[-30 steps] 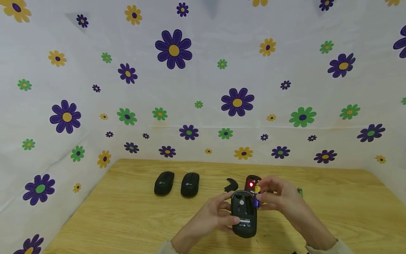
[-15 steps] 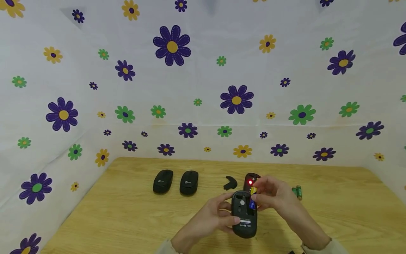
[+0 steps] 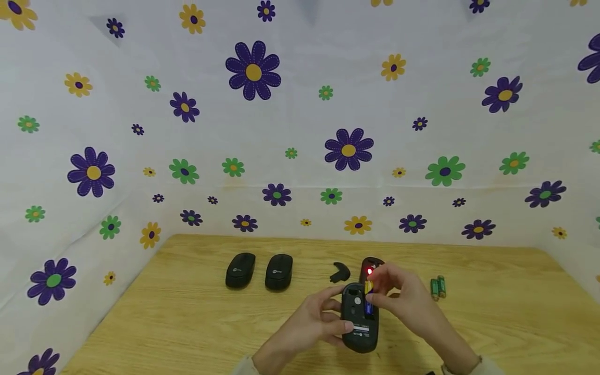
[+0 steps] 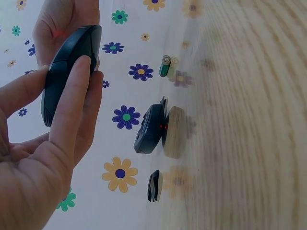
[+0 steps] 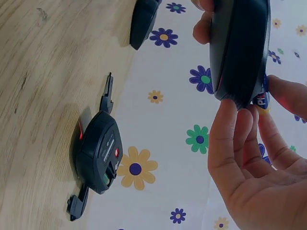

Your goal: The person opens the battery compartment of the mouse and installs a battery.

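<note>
My left hand (image 3: pixel 319 323) grips a black computer mouse (image 3: pixel 360 336) raised over the table, its underside with the uncovered battery slot facing the head camera. With thumb and fingers, my right hand (image 3: pixel 403 294) pinches a blue and yellow battery (image 3: pixel 369 304), which lies lengthwise at that slot. From the right wrist, the same mouse (image 5: pixel 242 48) shows its side, and the battery's end (image 5: pixel 261 99) sticks out between thumb and fingers, partly hidden. In the left wrist view my left hand's fingers (image 4: pixel 72 105) wrap the mouse's smooth shell (image 4: pixel 72 62).
Behind my hands lies an upturned mouse (image 3: pixel 365 264) with a glowing red light. A curved black cover (image 3: pixel 340 272) is left of it, and two green batteries (image 3: pixel 438 288) lie to its right. Two black mice (image 3: pixel 240 270) (image 3: pixel 278 272) stand upright at the back left.
My right hand has moved left and slightly down, bringing the battery from beside the mouse over its slot. The green batteries have come into full view. My left hand stays nearly still.
</note>
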`<state>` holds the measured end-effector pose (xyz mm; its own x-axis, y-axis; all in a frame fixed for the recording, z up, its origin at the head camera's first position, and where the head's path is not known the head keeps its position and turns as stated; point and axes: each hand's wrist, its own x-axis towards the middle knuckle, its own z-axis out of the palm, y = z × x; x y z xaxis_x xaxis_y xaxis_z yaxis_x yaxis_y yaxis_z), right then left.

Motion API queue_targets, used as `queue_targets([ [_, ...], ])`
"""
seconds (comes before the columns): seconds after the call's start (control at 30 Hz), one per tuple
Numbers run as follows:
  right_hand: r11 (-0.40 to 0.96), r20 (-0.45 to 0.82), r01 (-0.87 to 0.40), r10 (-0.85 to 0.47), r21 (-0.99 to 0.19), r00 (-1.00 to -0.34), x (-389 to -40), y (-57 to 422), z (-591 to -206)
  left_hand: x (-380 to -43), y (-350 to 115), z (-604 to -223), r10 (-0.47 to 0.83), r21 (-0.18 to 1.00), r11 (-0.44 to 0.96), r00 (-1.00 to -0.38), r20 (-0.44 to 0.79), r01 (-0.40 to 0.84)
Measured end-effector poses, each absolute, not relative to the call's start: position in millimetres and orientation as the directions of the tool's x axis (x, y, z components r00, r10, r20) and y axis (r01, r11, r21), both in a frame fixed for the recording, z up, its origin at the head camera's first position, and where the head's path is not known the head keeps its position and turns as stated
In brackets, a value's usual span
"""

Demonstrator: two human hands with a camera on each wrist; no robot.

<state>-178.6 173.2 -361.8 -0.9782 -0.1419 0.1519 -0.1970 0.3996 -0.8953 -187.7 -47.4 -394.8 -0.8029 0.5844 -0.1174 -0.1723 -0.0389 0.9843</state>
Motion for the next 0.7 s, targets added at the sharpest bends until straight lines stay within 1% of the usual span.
queue_targets([
  [0.13,0.429,0.167,-0.223,-0.165,-0.876,-0.972,-178.5,173.4,-364.0,-188.1,-46.9,-395.8,0.573,0.985,-0.038,-0.811,-0.118,-0.17],
  [0.2,0.432,0.152,-0.212,-0.17,-0.877,-0.974,-178.9,173.4,-364.1,-188.4,-47.1,-395.8,0.564,0.985,-0.04,-0.818,-0.118,-0.17],
  [0.3,0.386,0.108,-0.174,-0.187,-0.906,-0.977,-180.1,174.3,-364.5,-189.0,-47.3,-395.5,0.557,0.984,-0.045,-0.822,-0.119,-0.173],
  [0.4,0.267,0.031,-0.089,-0.215,-0.96,-0.976,-181.4,176.1,-366.0,-189.6,-47.3,-395.1,0.55,0.984,-0.046,-0.827,-0.12,-0.174],
  [0.5,0.17,-0.059,0.015,-0.256,-0.985,-0.965,-182.6,178.1,-368.4,-189.9,-47.4,-395.1,0.541,0.985,-0.041,-0.833,-0.118,-0.166],
  [0.6,0.149,-0.139,0.098,-0.295,-0.984,-0.945,-183.5,178.6,-370.6,-190.4,-48.1,-395.3,0.536,0.986,-0.04,-0.836,-0.117,-0.163],
  [0.7,0.144,-0.194,0.153,-0.333,-0.978,-0.923,-184.0,177.2,-372.1,-190.8,-49.1,-395.5,0.536,0.986,-0.039,-0.836,-0.117,-0.163],
])
